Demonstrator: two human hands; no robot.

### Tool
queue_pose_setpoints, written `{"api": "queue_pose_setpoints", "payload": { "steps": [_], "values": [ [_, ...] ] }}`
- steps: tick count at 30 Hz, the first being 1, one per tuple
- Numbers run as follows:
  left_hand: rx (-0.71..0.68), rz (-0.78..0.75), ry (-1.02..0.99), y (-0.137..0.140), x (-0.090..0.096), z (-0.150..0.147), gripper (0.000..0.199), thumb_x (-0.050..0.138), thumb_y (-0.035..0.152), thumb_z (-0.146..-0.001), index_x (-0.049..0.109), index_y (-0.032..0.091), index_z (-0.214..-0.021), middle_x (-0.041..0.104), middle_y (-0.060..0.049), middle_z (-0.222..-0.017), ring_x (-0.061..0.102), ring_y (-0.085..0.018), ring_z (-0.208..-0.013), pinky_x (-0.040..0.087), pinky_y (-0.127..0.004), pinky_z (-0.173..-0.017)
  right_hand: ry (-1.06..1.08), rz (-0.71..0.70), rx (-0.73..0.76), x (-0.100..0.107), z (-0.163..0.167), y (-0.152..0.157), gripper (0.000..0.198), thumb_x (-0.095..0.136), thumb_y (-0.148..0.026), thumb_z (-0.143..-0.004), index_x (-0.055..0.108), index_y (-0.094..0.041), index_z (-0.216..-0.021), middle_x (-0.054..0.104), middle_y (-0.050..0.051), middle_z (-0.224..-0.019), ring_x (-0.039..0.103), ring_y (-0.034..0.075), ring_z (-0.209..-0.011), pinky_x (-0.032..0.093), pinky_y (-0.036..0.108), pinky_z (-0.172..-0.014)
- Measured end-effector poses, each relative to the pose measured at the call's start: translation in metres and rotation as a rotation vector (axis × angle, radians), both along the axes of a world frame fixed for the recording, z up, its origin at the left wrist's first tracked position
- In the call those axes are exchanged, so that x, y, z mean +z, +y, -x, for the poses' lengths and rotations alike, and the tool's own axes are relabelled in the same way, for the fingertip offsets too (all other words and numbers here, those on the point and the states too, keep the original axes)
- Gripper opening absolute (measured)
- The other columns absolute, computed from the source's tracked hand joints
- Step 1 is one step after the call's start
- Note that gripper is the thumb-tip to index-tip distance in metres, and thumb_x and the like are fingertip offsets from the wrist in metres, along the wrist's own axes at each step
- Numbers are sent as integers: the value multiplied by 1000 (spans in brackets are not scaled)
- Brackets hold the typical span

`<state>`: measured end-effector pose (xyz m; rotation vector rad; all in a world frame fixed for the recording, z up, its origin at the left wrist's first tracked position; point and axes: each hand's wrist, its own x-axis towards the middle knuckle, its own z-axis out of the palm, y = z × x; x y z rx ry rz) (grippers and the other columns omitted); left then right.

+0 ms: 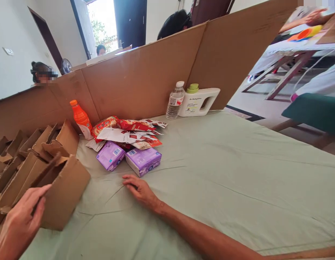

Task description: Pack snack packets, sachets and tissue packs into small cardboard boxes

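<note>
At the lower left my left hand (22, 218) grips the near edge of an open cardboard box (67, 196), with the fingers over the rim and the thumb on the outer side. My right hand (140, 189) holds nothing and rests on the green cloth, its fingers loosely stretched and slightly apart. Just beyond it lie two purple packs, a left one (111, 156) and a right one (144, 159). Behind these is a heap of red and white packets (124, 135). An orange drink bottle (82, 121) leans beside the heap.
Several more open cardboard boxes (26, 155) crowd the left side. A clear water bottle (175, 103) and a white jug with a green cap (198, 103) stand against the tall cardboard wall (140, 76). Other people are beyond it. A green chair (313, 112) stands at right.
</note>
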<state>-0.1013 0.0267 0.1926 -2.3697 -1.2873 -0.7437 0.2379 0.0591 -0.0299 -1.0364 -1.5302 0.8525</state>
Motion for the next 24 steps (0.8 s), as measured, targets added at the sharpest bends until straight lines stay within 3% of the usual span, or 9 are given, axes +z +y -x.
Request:
{"api": "queue_pose_setpoints", "payload": {
  "steps": [4, 8, 11, 14, 17, 21, 24],
  "values": [
    [-248, 69, 58, -41, -2, -38, 36, 52, 17, -93, 68, 29, -123, 73, -3, -96, 71, -17, -84, 57, -23, -73, 99, 112, -21, 0, -9, 7, 26, 56, -38, -92, 75, -21, -97, 74, 12, -119, 71, 24, -103, 58, 38, -86],
    [-371, 207, 87, -58, -5, -56, 53, 52, 3, -88, 64, 30, -132, 73, -3, -102, 69, -20, -102, 57, -36, -96, 148, 244, 22, 5, -15, 0, 39, 53, -51, -95, 73, -21, -108, 72, 12, -123, 72, 21, -93, 59, 32, -72],
    [-307, 143, -13, -66, -8, -54, 59, 63, 8, -85, 59, 33, -138, 71, -4, -113, 64, -26, -118, 52, -48, -107, 174, 341, 41, 13, -18, -7, 43, 56, -54, -92, 74, -20, -112, 75, 9, -111, 70, 22, -94, 58, 33, -78],
    [-124, 2, -283, -74, -17, -46, 68, 74, 18, -79, 56, 36, -143, 63, -4, -135, 61, -31, -124, 48, -56, -111, 168, 408, 27, 18, -20, -10, 47, 57, -55, -90, 74, -17, -112, 76, 8, -102, 70, 23, -89, 57, 35, -79],
    [28, 17, -645, -80, -45, -32, 65, 74, 28, -80, 57, 34, -142, 58, -5, -143, 57, -34, -130, 39, -61, -119, 168, 416, 54, 19, -18, -11, 46, 58, -54, -89, 74, -17, -112, 76, 9, -106, 70, 24, -92, 58, 36, -79],
    [169, 430, -950, -80, -105, -8, 73, 71, 50, -83, 48, 26, -148, 54, -12, -149, 46, -38, -143, 38, -59, -119, 131, 338, 98, 19, -15, -9, 40, 53, -48, -93, 74, -19, -111, 76, 8, -109, 71, 24, -97, 58, 37, -83],
    [291, 694, -1046, -76, -145, -4, 86, 72, 69, -74, 54, 19, -141, 63, -18, -137, 55, -43, -134, 48, -58, -111, -22, 175, 66, 24, -19, -9, 31, 51, -37, -94, 74, -21, -106, 76, 9, -112, 71, 24, -101, 57, 39, -92]
  ]
}}
